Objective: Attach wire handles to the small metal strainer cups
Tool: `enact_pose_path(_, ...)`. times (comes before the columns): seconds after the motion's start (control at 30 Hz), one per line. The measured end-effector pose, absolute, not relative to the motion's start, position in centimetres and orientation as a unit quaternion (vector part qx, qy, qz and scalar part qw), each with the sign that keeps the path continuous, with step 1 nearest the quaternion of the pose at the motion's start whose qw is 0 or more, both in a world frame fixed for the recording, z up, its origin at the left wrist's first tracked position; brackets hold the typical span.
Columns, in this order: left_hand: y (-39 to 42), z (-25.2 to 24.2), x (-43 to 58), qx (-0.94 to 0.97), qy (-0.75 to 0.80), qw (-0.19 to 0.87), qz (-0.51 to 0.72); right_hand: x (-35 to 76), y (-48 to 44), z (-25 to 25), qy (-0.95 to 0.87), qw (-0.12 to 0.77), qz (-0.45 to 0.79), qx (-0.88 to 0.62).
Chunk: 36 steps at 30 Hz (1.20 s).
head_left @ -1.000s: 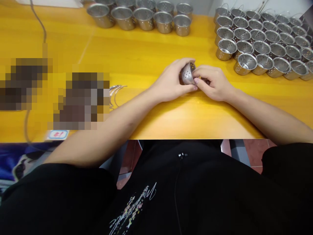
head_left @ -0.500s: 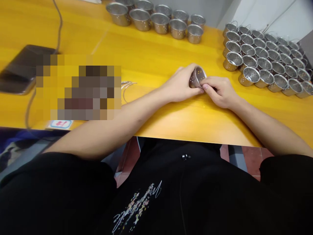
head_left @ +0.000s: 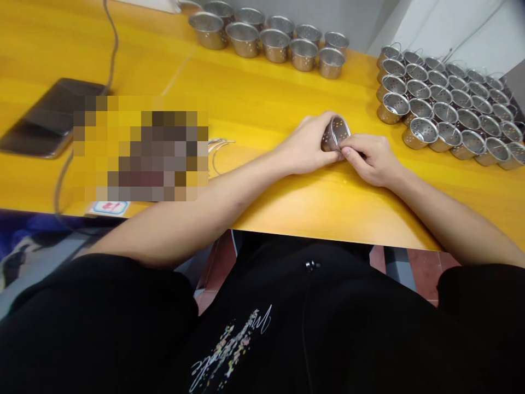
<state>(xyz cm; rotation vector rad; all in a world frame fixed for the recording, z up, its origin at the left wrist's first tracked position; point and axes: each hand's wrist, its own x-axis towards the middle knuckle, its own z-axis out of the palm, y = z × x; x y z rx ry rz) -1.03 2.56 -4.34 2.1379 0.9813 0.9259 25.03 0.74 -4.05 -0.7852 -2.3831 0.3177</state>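
Note:
A small steel strainer basket [head_left: 341, 128], its wall full of round holes, is tipped with its mouth facing right. My left hand [head_left: 309, 143] wraps round it from the left, thumb along the lower side. At the near edge of the rim, the thumb and forefinger of my right hand [head_left: 371, 158] are pinched together on a thin wire handle [head_left: 335, 137], which curves across the mouth. The wire's end lies hidden under the fingertips. Both hands are just above the yellow table [head_left: 287, 205].
Rows of strainer baskets with wire handles [head_left: 445, 112] stand at the right. More baskets [head_left: 274, 45] line the back. Loose bent wires [head_left: 219, 145] lie left of my left forearm. A dark phone-like slab [head_left: 45, 123], a cable [head_left: 114, 49] and a blurred-out patch [head_left: 139, 148] are further left.
The whole view has shifted slightly, so things appear a little lower and further right. Both hands keep their hold on the basket, and the right fingertips stay at its rim.

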Motion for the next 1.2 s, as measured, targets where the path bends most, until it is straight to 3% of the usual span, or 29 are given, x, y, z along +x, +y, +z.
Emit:
enact_pose_path(0.67, 1.3, -3.2, -1.0, 0.833, 0.352, 0.288, 0.314, 25.3, 2.5, -5.4, -0.807, 0.469, 0.111, -0.341)
enact_pose_path(0.87, 1.7, -3.5, -1.2, 0.824, 0.355, 0.290, 0.332, 25.7, 2.9, -5.6, -0.803, 0.474, 0.107, -0.345)
enact_pose_path(1.2, 2.7, -4.1, -1.8, 0.824, 0.358, 0.275, 0.341, 25.1, 2.1, -5.4, -0.844, 0.405, 0.143, -0.322)
